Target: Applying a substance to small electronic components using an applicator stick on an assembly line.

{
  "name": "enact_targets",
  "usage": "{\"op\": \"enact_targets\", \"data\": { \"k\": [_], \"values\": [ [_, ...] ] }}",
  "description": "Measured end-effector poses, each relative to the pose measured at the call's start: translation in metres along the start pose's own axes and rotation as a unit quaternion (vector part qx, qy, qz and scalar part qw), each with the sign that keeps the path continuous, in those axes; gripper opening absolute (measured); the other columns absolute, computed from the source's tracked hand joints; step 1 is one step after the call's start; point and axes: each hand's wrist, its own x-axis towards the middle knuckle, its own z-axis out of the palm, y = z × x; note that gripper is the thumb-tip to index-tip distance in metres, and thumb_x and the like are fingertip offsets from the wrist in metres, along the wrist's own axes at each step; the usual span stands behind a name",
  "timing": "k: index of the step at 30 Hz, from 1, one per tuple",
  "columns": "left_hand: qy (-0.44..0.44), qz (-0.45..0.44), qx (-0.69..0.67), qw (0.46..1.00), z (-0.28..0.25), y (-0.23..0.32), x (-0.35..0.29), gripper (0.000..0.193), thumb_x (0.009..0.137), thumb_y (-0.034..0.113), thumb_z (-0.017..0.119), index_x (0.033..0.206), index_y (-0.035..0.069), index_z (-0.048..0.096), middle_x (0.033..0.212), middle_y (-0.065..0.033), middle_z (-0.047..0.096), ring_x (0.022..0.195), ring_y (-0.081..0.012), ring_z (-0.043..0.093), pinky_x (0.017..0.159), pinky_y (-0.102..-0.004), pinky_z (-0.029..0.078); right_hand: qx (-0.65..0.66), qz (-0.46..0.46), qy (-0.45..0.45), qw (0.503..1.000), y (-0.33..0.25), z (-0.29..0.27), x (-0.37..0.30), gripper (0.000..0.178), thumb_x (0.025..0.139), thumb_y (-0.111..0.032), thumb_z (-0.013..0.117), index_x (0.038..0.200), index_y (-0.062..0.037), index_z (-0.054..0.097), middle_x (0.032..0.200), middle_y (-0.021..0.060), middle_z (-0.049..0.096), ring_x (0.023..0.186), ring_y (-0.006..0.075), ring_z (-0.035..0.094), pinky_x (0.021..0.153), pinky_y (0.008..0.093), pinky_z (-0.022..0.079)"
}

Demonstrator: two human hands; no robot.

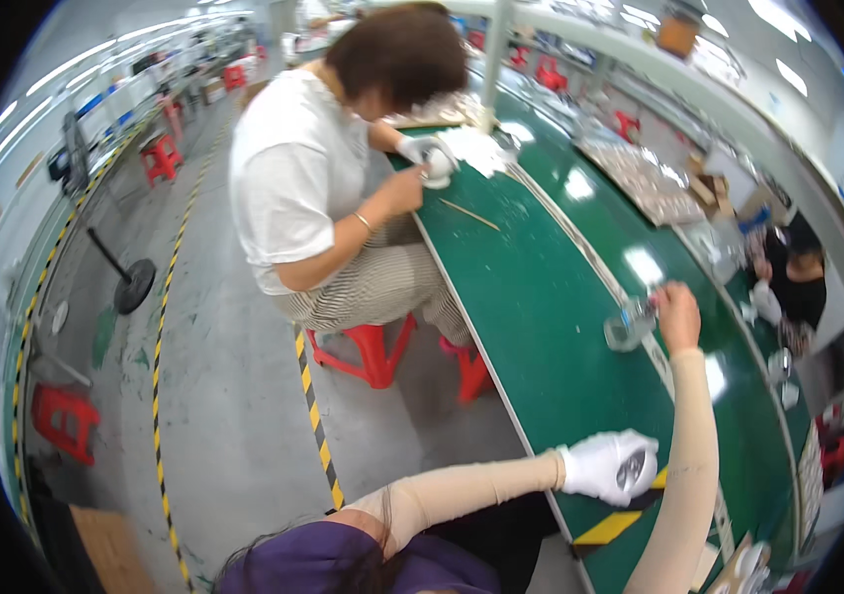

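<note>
My left hand [595,467], in a white glove, is closed around a small round shiny part [631,469] above the near end of the green bench. Most of that part is hidden by the glove. My bare right hand [678,315] reaches farther out and pinches one end of a clear, cup-shaped transparent piece [626,330]. This piece is tilted over the bench, beside a pale strip running lengthwise. A speck of pink shows at my right fingertips. Beige sleeves cover both my forearms.
A co-worker [288,168] in a white top sits at the bench [486,287], handling a white round part [437,163]. A thin wooden stick [469,215] lies nearby. Yellow-black tape [608,528] marks the near bench. Another person [798,272] works at right. Red stools [371,356] stand on the floor.
</note>
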Motion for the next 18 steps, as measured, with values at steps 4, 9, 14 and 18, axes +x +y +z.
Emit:
{"op": "enact_targets", "data": {
  "k": [4, 9, 14, 18],
  "values": [
    [-0.081, -0.020, -0.141, 0.986, -0.026, 0.004, 0.012, 0.057, 0.061, 0.027, 0.087, 0.104, 0.007, 0.057, 0.097, -0.0087, 0.060, 0.094, -0.0276, 0.059, 0.083, -0.0383, 0.049, 0.142, -0.044, 0.078, 0.986, -0.007, -0.031, -0.004, 0.021, 0.090, -0.020, 0.064, 0.095, 0.0003, 0.067, 0.081, 0.0135, 0.065, 0.072, 0.0241, 0.060, 0.066, 0.0340, 0.046],
    [-0.021, -0.025, 0.001, 0.999, -0.027, -0.019, 0.012, 0.103, 0.058, 0.041, 0.091, 0.141, 0.005, 0.041, 0.136, -0.0173, 0.052, 0.121, -0.0337, 0.056, 0.102, -0.0388, 0.046, 0.294, 0.111, 0.100, 0.944, -0.029, -0.096, -0.109, 0.012, 0.092, -0.010, 0.065, 0.096, 0.0012, 0.065, 0.078, 0.0014, 0.061, 0.070, 0.0070, 0.051, 0.062, 0.0215, 0.040],
    [-0.041, -0.062, 0.002, 0.997, -0.004, -0.015, 0.019, 0.094, 0.060, 0.032, 0.090, 0.138, 0.007, 0.043, 0.128, -0.0158, 0.055, 0.115, -0.0343, 0.058, 0.097, -0.0406, 0.048, 0.173, 0.081, 0.102, 0.976, -0.056, -0.107, -0.230, 0.009, 0.084, 0.000, 0.068, 0.092, -0.0001, 0.064, 0.085, 0.0062, 0.059, 0.069, 0.0130, 0.052, 0.061, 0.0245, 0.041],
    [0.003, -0.012, 0.007, 1.000, 0.001, -0.022, 0.007, 0.088, 0.063, 0.025, 0.088, 0.136, 0.007, 0.043, 0.127, -0.0155, 0.055, 0.114, -0.0347, 0.058, 0.095, -0.0411, 0.048, 0.165, 0.125, 0.100, 0.973, -0.075, -0.080, -0.258, 0.012, 0.080, 0.004, 0.070, 0.089, -0.0004, 0.065, 0.089, 0.0110, 0.057, 0.074, 0.0212, 0.057, 0.060, 0.0292, 0.045]
  ]
}}
